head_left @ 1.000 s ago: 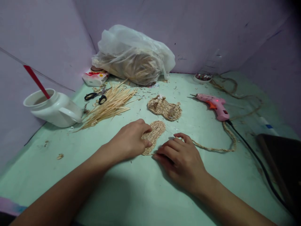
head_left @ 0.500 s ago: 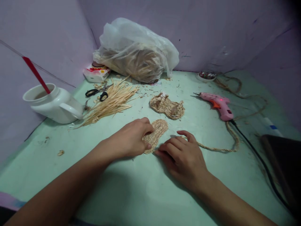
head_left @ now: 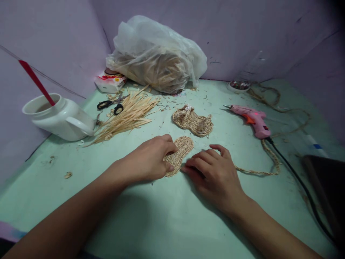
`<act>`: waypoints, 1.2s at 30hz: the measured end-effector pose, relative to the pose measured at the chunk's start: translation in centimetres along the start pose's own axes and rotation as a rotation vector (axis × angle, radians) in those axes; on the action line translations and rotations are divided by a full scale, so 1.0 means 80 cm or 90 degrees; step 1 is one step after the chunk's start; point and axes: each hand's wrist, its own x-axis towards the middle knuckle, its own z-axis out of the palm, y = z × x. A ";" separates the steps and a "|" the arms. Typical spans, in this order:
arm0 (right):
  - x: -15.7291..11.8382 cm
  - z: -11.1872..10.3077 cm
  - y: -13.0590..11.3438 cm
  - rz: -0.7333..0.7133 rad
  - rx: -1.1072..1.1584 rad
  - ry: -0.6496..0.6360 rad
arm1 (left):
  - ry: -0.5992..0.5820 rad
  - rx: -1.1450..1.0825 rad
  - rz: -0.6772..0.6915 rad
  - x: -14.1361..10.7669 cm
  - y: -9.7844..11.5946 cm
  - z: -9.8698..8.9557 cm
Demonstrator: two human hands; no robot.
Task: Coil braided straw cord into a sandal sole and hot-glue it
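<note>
A sole-shaped piece of coiled braided straw (head_left: 182, 150) lies flat on the table, tilted towards the upper right. My left hand (head_left: 152, 158) grips it from the left, thumb and fingers on its edges. Just right of the piece, my right hand (head_left: 215, 176) is closed in a pinch at the braided cord, the little finger raised. From under that hand the braided straw cord (head_left: 256, 173) runs right and bends up towards the glue gun; its stretch beneath my fingers is hidden. Behind both hands lies a small woven slipper (head_left: 192, 121) with white beads.
A pink hot glue gun (head_left: 257, 120) lies right, its light red, its black cable (head_left: 293, 176) trailing forward. Loose straw strips (head_left: 129, 117) and black-handled scissors (head_left: 118, 109) lie left, near a white jug (head_left: 61, 120). Behind are a straw-filled plastic bag (head_left: 159, 57) and a small dish (head_left: 238, 86).
My right hand has shifted slightly to the right, away from the sole piece, and the cord has moved with it. My left hand stays in place on the piece.
</note>
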 end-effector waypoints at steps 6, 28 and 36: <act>0.002 0.003 0.002 -0.028 -0.051 0.013 | 0.001 -0.012 -0.012 0.000 0.000 0.001; 0.003 -0.012 0.018 -0.024 -0.038 -0.022 | -0.041 0.150 -0.062 -0.010 0.026 -0.001; 0.002 -0.005 0.011 -0.040 -0.064 0.003 | -0.023 0.141 -0.089 -0.010 0.028 0.003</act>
